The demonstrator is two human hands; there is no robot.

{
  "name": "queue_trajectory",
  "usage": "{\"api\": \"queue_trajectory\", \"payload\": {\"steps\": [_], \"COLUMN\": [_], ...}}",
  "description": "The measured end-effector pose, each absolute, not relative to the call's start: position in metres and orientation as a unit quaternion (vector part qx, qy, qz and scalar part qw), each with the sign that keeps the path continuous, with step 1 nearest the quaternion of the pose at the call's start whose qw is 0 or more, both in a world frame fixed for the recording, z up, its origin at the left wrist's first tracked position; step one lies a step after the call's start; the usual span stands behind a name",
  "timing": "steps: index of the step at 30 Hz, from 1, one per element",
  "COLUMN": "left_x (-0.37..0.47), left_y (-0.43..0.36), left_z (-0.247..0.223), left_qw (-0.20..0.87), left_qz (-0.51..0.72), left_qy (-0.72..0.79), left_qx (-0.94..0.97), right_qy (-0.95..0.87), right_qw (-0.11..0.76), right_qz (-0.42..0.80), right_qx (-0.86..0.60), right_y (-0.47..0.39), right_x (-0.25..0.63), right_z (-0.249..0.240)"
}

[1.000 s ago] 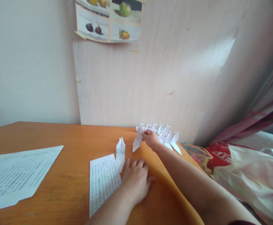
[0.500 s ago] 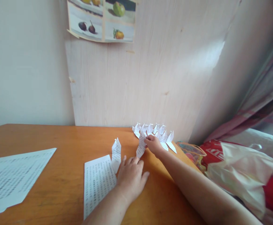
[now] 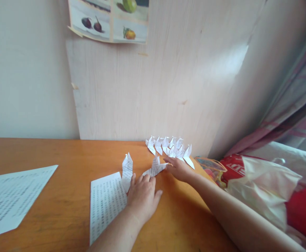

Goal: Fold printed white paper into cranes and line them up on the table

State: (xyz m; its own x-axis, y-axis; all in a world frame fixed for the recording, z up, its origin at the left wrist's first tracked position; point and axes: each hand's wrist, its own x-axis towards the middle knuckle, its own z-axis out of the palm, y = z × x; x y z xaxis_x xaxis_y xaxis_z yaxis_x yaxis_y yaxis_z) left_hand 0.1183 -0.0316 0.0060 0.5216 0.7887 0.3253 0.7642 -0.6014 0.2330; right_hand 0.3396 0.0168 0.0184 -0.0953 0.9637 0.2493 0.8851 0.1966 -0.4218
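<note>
A folded printed-paper figure (image 3: 155,168) rests on the table with its wings spread, between my two hands. My right hand (image 3: 178,168) has its fingers stretched out at the figure's right tip and grips nothing. Below and left of the figure, my left hand (image 3: 143,194) lies palm down with fingers apart, its fingertips close to the figure's lower edge. Another folded figure (image 3: 127,171) stands just left of my left hand, beside a stack of printed sheets (image 3: 105,199). Several similar white figures (image 3: 165,145) stand in rows at the back.
Larger printed sheets (image 3: 16,199) lie on the left of the wooden table (image 3: 71,157). Past the table's right edge are a netted bag (image 3: 212,169), a pale plastic bag (image 3: 263,189) and red fabric (image 3: 305,213). A board with fruit pictures (image 3: 111,21) stands behind.
My right hand has let go of the folded figure, and its fingers have straightened. The figure has gone from upright to lying lower with its wings spread. The view has shifted slightly.
</note>
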Motion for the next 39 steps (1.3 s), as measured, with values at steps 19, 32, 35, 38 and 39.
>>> {"api": "queue_trajectory", "payload": {"steps": [19,32,35,38,39], "left_x": [0.119,0.117,0.118,0.119,0.120], "left_y": [-0.028,-0.025,-0.025,-0.025,-0.025], "left_z": [0.001,-0.005,-0.005,-0.003,-0.002], "left_qw": [0.033,0.059,0.053,0.037,0.030], "left_qz": [0.173,0.178,0.173,0.182,0.187], "left_qy": [0.447,0.418,0.427,0.454,0.467], "left_qx": [0.877,0.889,0.886,0.871,0.864], "right_qy": [-0.716,-0.665,-0.664,-0.663,-0.661], "right_qw": [0.206,0.340,0.341,0.346,0.348], "right_qz": [0.113,0.343,0.333,0.294,0.274], "right_qx": [-0.658,-0.570,-0.576,-0.595,-0.605], "right_y": [-0.036,-0.019,-0.013,-0.003,0.002], "right_x": [0.347,0.326,0.322,0.324,0.326], "right_z": [0.021,0.028,0.035,0.040,0.043]}}
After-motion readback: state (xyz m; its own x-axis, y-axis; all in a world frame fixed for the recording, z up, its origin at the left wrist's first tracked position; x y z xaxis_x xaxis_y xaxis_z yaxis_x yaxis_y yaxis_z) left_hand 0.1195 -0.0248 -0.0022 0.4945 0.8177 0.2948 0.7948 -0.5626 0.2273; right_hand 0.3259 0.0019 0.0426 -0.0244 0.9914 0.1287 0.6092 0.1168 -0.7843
